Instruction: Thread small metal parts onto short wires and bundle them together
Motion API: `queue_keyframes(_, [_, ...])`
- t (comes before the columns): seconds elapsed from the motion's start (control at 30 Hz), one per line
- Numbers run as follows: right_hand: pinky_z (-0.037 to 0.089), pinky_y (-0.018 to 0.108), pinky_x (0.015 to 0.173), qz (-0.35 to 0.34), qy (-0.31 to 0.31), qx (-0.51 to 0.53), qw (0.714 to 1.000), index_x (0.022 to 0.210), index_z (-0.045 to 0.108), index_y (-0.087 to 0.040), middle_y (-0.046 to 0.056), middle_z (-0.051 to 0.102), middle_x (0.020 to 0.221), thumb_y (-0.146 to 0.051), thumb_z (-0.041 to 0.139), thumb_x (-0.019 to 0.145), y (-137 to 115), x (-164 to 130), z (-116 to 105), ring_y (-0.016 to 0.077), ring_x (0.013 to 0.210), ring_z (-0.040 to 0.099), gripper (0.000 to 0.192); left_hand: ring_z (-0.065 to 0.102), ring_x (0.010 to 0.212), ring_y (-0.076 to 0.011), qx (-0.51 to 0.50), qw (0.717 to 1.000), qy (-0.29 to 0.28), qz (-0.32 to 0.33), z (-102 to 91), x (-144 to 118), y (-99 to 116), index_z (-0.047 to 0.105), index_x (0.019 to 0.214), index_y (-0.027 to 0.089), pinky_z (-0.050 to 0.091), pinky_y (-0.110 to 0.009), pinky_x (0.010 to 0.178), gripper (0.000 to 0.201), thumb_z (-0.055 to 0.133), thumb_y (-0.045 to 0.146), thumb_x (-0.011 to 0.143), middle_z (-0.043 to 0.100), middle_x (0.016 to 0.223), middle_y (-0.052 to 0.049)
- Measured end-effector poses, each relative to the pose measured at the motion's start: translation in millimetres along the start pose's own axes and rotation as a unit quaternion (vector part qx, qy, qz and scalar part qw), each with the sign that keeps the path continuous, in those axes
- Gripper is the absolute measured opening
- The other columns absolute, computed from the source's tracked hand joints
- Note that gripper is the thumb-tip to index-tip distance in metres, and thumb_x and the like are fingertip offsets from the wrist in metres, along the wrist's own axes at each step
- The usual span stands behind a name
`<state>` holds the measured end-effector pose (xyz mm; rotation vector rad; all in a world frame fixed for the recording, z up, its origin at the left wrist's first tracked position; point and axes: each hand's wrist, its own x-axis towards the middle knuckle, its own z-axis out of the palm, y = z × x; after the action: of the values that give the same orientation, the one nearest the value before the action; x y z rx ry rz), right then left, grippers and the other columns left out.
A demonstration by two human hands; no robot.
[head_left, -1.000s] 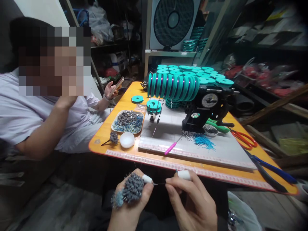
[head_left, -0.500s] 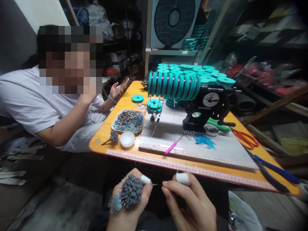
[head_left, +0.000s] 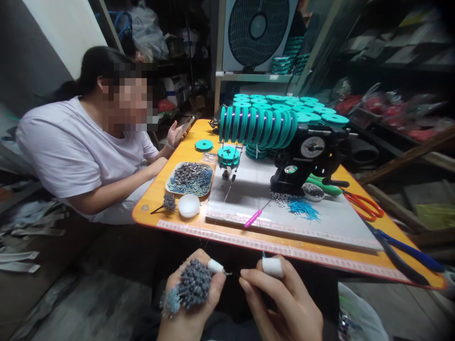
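Observation:
My left hand (head_left: 192,319) is closed around a bunch of small dark grey bead-like tips (head_left: 195,283), with a pale blue tuft (head_left: 173,300) at its lower left. White tape wraps one of its fingertips. A short thin wire-like strand (head_left: 228,273) sticks out beside that taped finger towards my right hand (head_left: 284,303). There, thumb and index finger pinch together at the strand's far end; its tip is too fine to make out. My right hand also has a band of white tape (head_left: 272,266) on a finger. Both hands are in front of the table's near edge.
On the orange table (head_left: 151,208) stands a black machine (head_left: 289,166) carrying green spools (head_left: 258,125). A tray of beads (head_left: 190,179), white bowl (head_left: 189,206), pink-handled hook (head_left: 253,218), orange-handled scissors (head_left: 364,204) and blue-handled pliers (head_left: 408,248) lie around. A co-worker (head_left: 81,151) sits left with a phone.
The co-worker has lowered a raised arm from the face towards the table edge, and the head has moved right. My own hands keep nearly the same place and grip.

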<state>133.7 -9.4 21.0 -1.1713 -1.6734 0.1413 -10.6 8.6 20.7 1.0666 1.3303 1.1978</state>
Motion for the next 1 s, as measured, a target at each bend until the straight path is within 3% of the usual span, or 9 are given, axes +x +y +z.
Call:
queue_keyframes(0.6, [0.049,0.013,0.08,-0.005,0.013,-0.025,1.0,0.1,0.066,-0.016,0.006,0.05,0.098,0.002,0.065,0.084,-2.1,-0.7,1.6,0.0053,0.092,0.054,0.024,0.047,0.063,-0.0063,0.006,1.0,-0.007,-0.009,-0.5,-0.3,4.1,0.057,0.07,0.019,0.039,-0.015,0.064,0.03,0.07,0.044,0.078,0.051,0.067,0.005])
queue_keyframes(0.8, [0.049,0.02,0.075,-0.063,0.001,-0.08,0.995,0.103,0.07,-0.013,0.008,0.051,0.089,0.0,0.067,0.083,7.9,-4.8,6.4,0.0095,0.087,0.051,0.024,0.049,0.063,-0.0061,0.037,0.999,0.004,0.026,1.7,1.2,8.7,0.061,0.065,0.019,0.039,-0.016,0.065,0.023,0.067,0.038,0.078,0.052,0.066,0.005])
queue_keyframes(1.0, [0.047,0.02,0.072,-0.098,-0.017,-0.097,0.99,0.11,0.069,-0.013,0.008,0.054,0.089,-0.003,0.066,0.085,15.7,-6.6,7.8,0.0105,0.086,0.052,0.027,0.058,0.066,-0.0108,0.071,0.997,0.029,-0.009,-1.7,1.7,5.5,0.074,0.068,0.024,0.047,-0.02,0.068,0.02,0.074,0.044,0.071,0.062,0.068,0.002])
